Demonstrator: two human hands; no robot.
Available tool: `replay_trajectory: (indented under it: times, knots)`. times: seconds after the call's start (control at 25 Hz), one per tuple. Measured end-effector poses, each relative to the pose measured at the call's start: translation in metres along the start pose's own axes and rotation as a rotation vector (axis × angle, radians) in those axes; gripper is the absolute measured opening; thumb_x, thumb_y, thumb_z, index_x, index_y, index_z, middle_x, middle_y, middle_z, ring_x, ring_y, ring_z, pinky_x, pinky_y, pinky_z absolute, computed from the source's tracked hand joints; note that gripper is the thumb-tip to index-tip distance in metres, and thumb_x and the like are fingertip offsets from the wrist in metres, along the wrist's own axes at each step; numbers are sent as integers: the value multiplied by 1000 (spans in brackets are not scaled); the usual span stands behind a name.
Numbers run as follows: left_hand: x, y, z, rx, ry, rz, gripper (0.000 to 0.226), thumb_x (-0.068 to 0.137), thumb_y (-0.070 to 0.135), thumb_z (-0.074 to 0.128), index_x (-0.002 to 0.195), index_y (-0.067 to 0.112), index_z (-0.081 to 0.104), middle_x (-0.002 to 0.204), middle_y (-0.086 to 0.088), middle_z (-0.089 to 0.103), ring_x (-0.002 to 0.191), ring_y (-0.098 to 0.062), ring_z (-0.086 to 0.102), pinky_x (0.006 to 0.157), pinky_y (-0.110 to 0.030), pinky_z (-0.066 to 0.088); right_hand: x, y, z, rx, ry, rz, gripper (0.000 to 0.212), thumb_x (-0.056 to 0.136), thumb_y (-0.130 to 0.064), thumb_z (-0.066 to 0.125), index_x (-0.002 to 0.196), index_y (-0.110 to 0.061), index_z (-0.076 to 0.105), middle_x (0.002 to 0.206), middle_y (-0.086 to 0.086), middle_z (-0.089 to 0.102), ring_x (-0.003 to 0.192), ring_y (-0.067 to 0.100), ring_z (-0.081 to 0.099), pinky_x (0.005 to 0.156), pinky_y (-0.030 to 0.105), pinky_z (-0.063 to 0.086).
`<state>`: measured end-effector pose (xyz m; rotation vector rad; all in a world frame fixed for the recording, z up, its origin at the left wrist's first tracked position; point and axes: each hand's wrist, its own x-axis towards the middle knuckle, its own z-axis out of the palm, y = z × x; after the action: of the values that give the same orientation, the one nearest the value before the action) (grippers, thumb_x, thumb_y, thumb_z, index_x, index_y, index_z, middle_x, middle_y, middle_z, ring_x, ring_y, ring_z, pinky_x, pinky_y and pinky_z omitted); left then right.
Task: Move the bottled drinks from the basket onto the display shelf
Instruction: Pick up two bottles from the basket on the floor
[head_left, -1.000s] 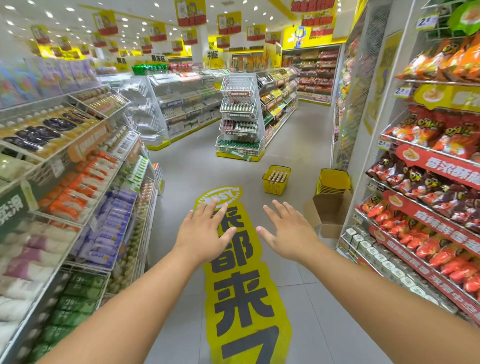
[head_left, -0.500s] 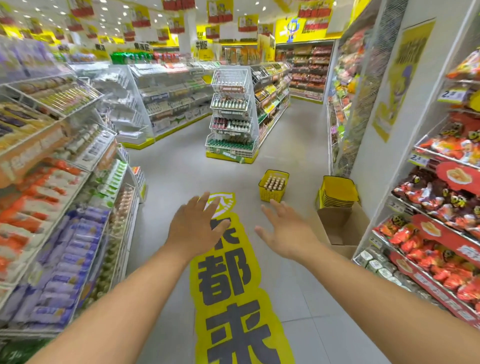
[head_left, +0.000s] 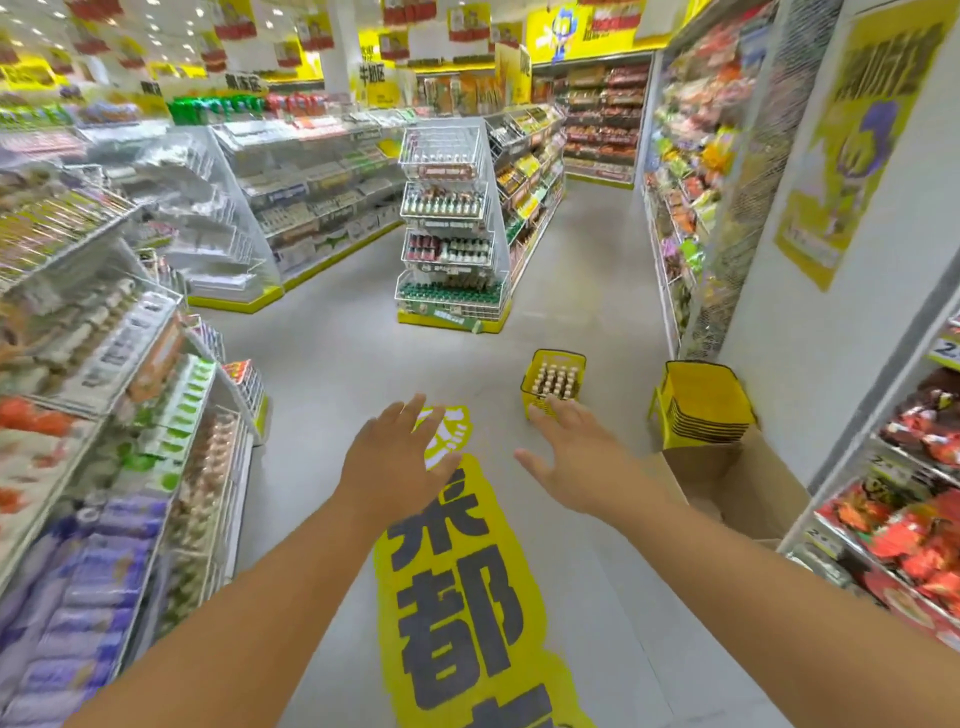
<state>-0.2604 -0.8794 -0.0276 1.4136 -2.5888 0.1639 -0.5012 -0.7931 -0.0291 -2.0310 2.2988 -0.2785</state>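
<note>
On the aisle floor ahead, a yellow basket (head_left: 554, 382) full of bottled drinks (head_left: 555, 378) waits short of the wire display shelf (head_left: 451, 228). Left hand (head_left: 397, 457) and right hand (head_left: 582, 460) reach forward, fingers spread, empty; crouching close before grasping bottles looks wise.

A shop aisle with a pale grey floor (head_left: 332, 374) that carries a long yellow floor sticker (head_left: 467, 597) printed with large dark characters. Snack shelves (head_left: 104, 415) line the left side, blurred; on the right, racks of red packets (head_left: 914, 519) stand against a white wall (head_left: 769, 332) bearing a yellow poster (head_left: 852, 145). Near that wall sit a stack of yellow baskets (head_left: 701, 405) and, touching it, an open cardboard box (head_left: 737, 483). Overhead — bright ceiling lights (head_left: 156, 21) and hanging red-and-yellow signs (head_left: 239, 21).
</note>
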Motion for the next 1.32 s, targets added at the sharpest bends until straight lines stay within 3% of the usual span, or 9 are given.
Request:
replay_trajectory:
  times: [0.12,0.44,0.64,1.16,1.32]
  knots:
    - [77,-3,25,30,-19,3,98,75,75,-6,161,34,15,170,2,9,155,-25,13,123,-44,17,82,31,15,-1,6,-12,76,101,-65,32,163,-24,16,172,4,6,158,25,5,127,38,7]
    - [285,-22,70,48,-11,-57,95,79,74,-3,161,31,20,169,-1,15,154,-27,19,122,-44,22,290,106,11,3,-11,-63,74,103,-63,34,162,-22,20,171,6,10,157,27,8,126,40,9]
    - [396,-49,97,-39,-18,-73,97,77,77,-3,162,33,14,170,1,8,155,-25,14,124,-43,19,402,131,28,1,-9,-39,73,102,-64,33,162,-24,21,171,4,10,158,25,7,126,39,10]
    - [740,-225,185,-76,-6,52,89,85,75,9,160,30,26,168,-2,21,152,-29,25,121,-46,27,771,128,65,-20,14,75,73,101,-64,36,161,-25,22,170,1,16,156,23,13,125,38,17]
    - [831,-259,203,-35,-20,81,90,84,75,2,161,31,17,170,0,13,154,-24,18,123,-43,21,866,138,69,-20,28,87,74,101,-64,35,162,-24,20,170,1,16,156,22,12,122,38,23]
